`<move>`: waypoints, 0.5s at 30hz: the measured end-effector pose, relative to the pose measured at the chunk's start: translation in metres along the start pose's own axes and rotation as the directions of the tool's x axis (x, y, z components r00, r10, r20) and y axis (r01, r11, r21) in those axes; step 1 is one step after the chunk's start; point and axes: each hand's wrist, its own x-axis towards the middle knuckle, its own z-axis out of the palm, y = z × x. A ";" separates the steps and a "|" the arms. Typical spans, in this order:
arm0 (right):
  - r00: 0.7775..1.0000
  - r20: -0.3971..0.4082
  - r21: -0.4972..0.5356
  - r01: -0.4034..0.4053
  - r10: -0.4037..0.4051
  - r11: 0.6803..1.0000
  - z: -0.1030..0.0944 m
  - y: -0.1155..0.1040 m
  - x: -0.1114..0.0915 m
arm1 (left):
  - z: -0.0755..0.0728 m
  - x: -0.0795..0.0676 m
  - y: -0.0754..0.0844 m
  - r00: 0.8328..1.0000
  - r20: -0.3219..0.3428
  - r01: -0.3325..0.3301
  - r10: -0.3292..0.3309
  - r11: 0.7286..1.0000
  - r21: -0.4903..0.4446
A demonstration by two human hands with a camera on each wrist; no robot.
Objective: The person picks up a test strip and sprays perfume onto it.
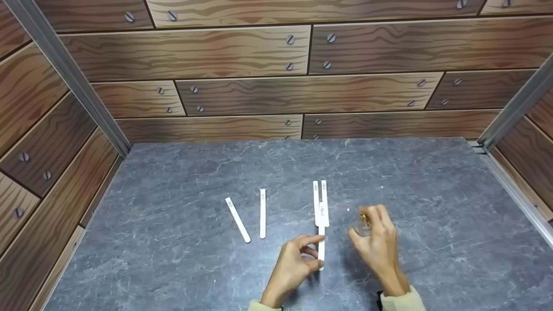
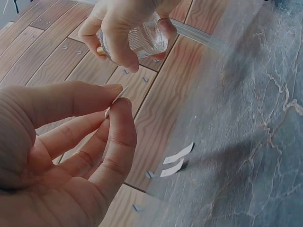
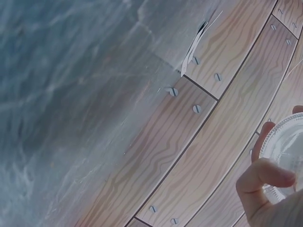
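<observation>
My left hand (image 1: 296,261) pinches a narrow white paper strip (image 1: 321,248) by its edges, between thumb and fingers. In the left wrist view this strip (image 2: 116,100) appears nearly edge-on. My right hand (image 1: 378,242) grips a clear ribbed glass bottle (image 2: 147,42) with a gold top (image 1: 364,217), to the right of the held strip and apart from it. The right wrist view shows the round glass bottle (image 3: 286,151) partly cut off at the edge. Beyond the left hand lie two more strips, a left one (image 1: 316,192) and a right one (image 1: 325,198), partly overlapped in view by the held strip.
Further left on the grey marbled table (image 1: 181,259) lie a slanted white strip (image 1: 238,221) and a straight one (image 1: 262,214). Small dark marks show at the strips' far ends, too small to read. Wood-patterned walls (image 1: 242,52) with metal frame posts (image 1: 77,82) enclose the table's back and sides.
</observation>
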 end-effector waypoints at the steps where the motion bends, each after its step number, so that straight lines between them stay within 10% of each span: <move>1: 1.000 0.002 -0.001 -0.004 0.004 1.000 0.000 0.000 0.000 | 0.000 0.000 0.000 1.000 -0.001 -0.007 0.007 1.000 0.004; 15: 0.999 -0.012 0.008 -0.052 0.052 0.999 -0.003 0.000 0.002 | 0.000 -0.001 0.001 1.000 -0.007 -0.027 0.027 1.000 -0.014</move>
